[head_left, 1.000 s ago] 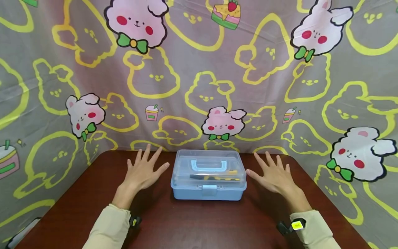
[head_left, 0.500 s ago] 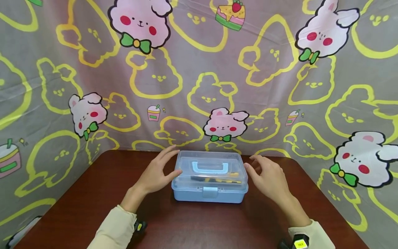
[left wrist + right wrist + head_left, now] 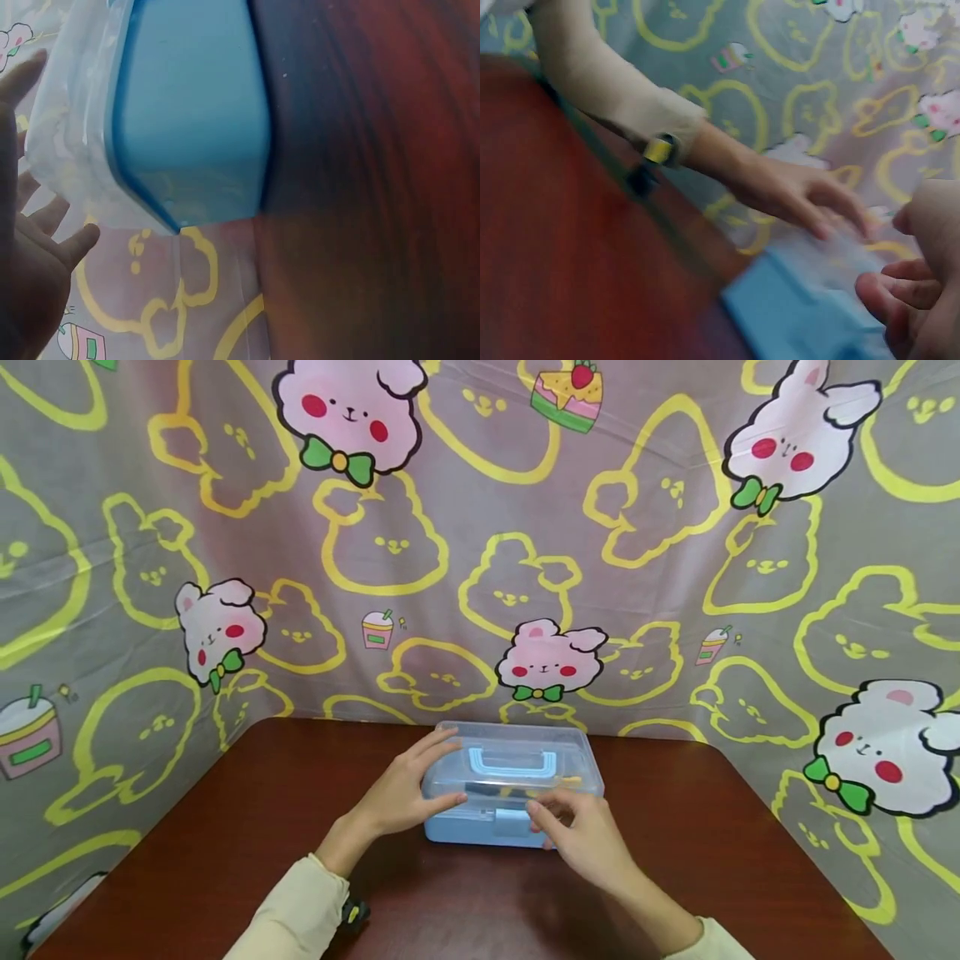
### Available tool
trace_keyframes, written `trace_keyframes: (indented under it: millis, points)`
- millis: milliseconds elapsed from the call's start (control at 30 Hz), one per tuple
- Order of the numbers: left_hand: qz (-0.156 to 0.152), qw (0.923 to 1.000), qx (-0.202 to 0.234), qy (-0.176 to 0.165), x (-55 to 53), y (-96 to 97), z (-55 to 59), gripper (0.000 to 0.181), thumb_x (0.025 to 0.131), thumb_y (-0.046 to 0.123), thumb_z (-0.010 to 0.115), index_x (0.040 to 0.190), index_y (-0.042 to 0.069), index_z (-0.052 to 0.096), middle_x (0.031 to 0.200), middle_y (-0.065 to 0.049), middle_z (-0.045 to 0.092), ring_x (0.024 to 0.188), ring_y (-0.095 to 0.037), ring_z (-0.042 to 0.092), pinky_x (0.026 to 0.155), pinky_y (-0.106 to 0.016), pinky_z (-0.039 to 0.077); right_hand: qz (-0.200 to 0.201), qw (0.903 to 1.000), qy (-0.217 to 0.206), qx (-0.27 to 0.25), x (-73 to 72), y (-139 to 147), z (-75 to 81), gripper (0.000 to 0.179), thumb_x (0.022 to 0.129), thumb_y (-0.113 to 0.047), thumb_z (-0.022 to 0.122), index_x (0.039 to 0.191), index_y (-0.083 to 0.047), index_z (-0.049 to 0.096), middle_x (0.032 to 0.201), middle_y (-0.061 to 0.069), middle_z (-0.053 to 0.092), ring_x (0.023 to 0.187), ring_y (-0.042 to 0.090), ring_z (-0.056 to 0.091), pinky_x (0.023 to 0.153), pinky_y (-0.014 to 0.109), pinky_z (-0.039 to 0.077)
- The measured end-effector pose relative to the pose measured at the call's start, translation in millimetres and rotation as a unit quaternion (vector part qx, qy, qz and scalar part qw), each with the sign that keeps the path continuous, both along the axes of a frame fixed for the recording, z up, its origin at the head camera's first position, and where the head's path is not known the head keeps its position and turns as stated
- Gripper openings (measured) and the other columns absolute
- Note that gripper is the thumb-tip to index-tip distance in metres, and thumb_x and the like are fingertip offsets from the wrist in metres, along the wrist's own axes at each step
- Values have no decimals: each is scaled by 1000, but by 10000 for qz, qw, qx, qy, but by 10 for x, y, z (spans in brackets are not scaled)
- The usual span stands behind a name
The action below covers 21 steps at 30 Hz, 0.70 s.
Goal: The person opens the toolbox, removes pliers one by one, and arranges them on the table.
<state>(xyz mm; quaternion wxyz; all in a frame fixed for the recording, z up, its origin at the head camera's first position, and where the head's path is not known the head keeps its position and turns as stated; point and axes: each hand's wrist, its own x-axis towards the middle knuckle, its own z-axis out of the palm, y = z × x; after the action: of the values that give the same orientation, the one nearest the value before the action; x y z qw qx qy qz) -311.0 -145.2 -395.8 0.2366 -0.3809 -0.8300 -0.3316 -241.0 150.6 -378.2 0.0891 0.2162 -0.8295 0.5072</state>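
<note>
A light-blue plastic storage box [image 3: 461, 832] with a clear lid stands closed, its blue handle [image 3: 513, 772] folded flat on top. Through the lid show yellow and black items. At the box's left side my left hand [image 3: 401, 789] spreads its fingers and thumb around the lid's corner; the left wrist view shows this hand [image 3: 37, 262] beside the clear lid. My right hand [image 3: 588, 835] is in front of the box's right half, fingers loosely bent near the front latch [image 3: 512, 822] and partly covering it. In the right wrist view its bent fingers [image 3: 900, 296] hold nothing.
The box stands toward the back of a dark reddish-brown table [image 3: 262, 802]. A grey curtain [image 3: 420, 568] printed with cartoon rabbits and yellow outlines encloses the back and both sides. A small black device with a yellow label [image 3: 658, 150] is on the left wrist.
Both hands were flat on the table on either side of the box. The left moved right to the lid's side; the right moved left and forward of the box to the latch, its fingers bending.
</note>
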Motion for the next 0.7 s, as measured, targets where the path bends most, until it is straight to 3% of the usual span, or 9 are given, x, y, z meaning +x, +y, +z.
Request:
trace_keyframes:
  millis: [33, 67, 100, 200, 267, 300, 367, 500, 700]
  points:
    - [-9, 10000, -40, -10, -4, 15, -12, 72, 87, 36, 85, 146, 7, 57, 159, -14, 42, 149, -37, 32, 108, -60, 37, 215, 9970, -659, -336, 20, -36, -48, 27, 102, -28, 70, 108, -2, 75, 81, 5, 73, 57, 15, 65, 51, 26, 47]
    - [-21, 10000, -74, -28, -5, 28, -23, 70, 87, 34, 85, 145, 7, 57, 158, -15, 43, 149, -40, 30, 109, -61, 36, 393, 9880, -1321, -691, 37, -71, -99, 33, 102, -31, 68, 113, 0, 73, 83, 6, 74, 58, 14, 65, 51, 24, 45]
    - [-33, 9999, -95, -54, -6, 39, -33, 69, 87, 33, 85, 144, 7, 58, 158, -15, 43, 150, -42, 28, 109, -62, 35, 525, 9729, -1984, -1060, 53, -100, -151, 39, 103, -34, 66, 118, 2, 70, 84, 7, 74, 59, 12, 64, 52, 23, 43]
    - [-42, 9998, -85, -183, -12, 59, -64, 65, 88, 31, 85, 142, 6, 60, 156, -14, 46, 151, -42, 25, 111, -61, 33, 690, 9111, -3544, -1989, 74, -160, -326, 54, 102, -44, 64, 126, 4, 63, 87, 3, 75, 61, 5, 62, 52, 19, 40]
    - [-63, 9996, -33, -264, -16, 60, -80, 62, 88, 31, 85, 140, 6, 62, 154, -13, 49, 151, -41, 25, 112, -61, 32, 642, 8790, -4132, -2291, 72, -184, -435, 61, 100, -51, 64, 128, 3, 60, 88, 1, 75, 62, 2, 61, 53, 17, 40]
    - [-74, 9996, -1, -291, -18, 57, -88, 60, 88, 31, 85, 139, 6, 64, 153, -12, 50, 151, -41, 25, 112, -61, 32, 613, 8684, -4303, -2386, 64, -190, -482, 65, 99, -54, 64, 130, 3, 58, 90, 0, 75, 62, 2, 61, 53, 16, 41]
    - [-93, 9993, 58, -349, -24, 48, -101, 58, 88, 31, 85, 137, 7, 65, 151, -12, 51, 151, -41, 26, 112, -61, 31, 516, 8553, -4509, -2500, 47, -201, -535, 74, 97, -60, 65, 133, 4, 54, 92, 0, 75, 63, 1, 62, 52, 14, 41]
    - [-145, 9993, 123, -333, -23, 26, -95, 56, 88, 31, 85, 135, 7, 67, 150, -12, 53, 150, -42, 28, 112, -62, 30, 369, 8442, -4605, -2718, -15, -211, -549, 82, 91, -66, 68, 130, 4, 52, 94, -1, 73, 64, 1, 60, 53, 13, 42]
    - [-263, 9990, 227, -294, -37, 12, -88, 54, 88, 28, 86, 134, 6, 68, 150, -13, 53, 148, -44, 30, 113, -62, 30, 206, 8327, -4565, -3126, -77, -197, -553, 66, 89, -62, 74, 113, -1, 63, 84, -7, 70, 61, -1, 57, 54, 14, 40]
